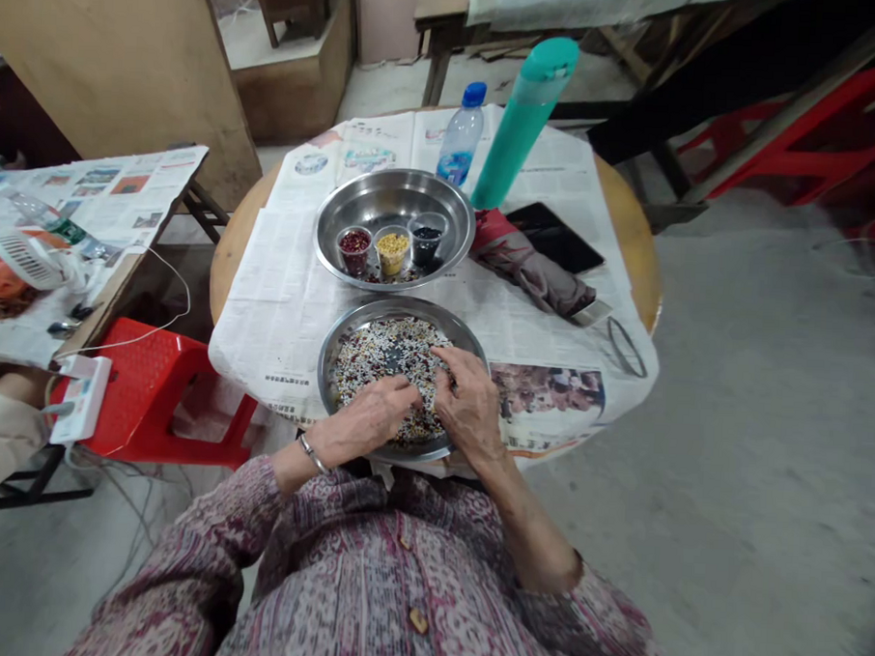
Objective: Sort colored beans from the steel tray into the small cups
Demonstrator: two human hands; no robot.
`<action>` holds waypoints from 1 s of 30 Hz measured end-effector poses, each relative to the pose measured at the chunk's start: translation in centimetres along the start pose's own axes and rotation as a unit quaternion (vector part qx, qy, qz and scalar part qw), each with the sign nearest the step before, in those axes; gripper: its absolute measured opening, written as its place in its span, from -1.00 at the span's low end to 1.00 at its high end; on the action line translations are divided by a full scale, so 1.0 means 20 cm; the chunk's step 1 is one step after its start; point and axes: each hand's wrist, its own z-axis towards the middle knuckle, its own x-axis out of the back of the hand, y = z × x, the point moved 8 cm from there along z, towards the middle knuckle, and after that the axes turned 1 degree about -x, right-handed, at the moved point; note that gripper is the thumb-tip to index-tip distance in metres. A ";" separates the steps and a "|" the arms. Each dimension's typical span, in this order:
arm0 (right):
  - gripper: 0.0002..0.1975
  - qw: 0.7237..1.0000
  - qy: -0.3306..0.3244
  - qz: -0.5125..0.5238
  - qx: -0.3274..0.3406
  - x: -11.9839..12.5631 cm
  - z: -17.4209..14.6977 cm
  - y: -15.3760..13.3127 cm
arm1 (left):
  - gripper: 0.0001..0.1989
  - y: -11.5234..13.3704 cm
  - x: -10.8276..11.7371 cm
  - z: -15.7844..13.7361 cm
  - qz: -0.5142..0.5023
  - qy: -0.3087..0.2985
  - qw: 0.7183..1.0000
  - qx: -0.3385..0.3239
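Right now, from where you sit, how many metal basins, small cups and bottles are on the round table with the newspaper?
Metal basins: 2 (front basin, back basin)
Small cups: 3 (red-filled cup, yellow-filled cup, black-filled cup)
Bottles: 2 (clear bottle, green bottle)
Total: 7

Single close view from the wearer's head, forward and down over a round table
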 end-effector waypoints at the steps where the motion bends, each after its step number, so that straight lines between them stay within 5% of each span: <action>1: -0.63 1.000 0.001 0.001 0.000 0.00 0.00 0.00 | -0.82 0.04 -0.01 -0.01 0.005 -0.007 1.000 -0.022; 7: -0.65 1.000 -0.001 0.002 -0.010 0.00 0.00 0.01 | -0.79 0.11 -0.10 0.02 0.102 -0.057 0.988 -0.105; 15: -0.63 1.000 -0.007 0.006 -0.003 -0.01 0.00 0.01 | -0.77 -0.18 0.10 0.03 0.151 0.053 0.983 0.094; 20: -0.64 1.000 -0.004 0.000 0.000 -0.01 0.00 0.00 | -0.18 -0.28 0.11 0.02 0.120 0.037 0.978 0.168; 25: -0.64 1.000 -0.004 -0.002 -0.001 0.00 0.00 -0.01 | -0.75 -0.20 0.04 0.06 0.055 0.006 0.992 0.112; 30: -0.64 1.000 -0.003 0.004 -0.006 0.00 0.00 0.00 | -0.66 -0.21 0.06 0.07 0.011 0.054 0.993 0.100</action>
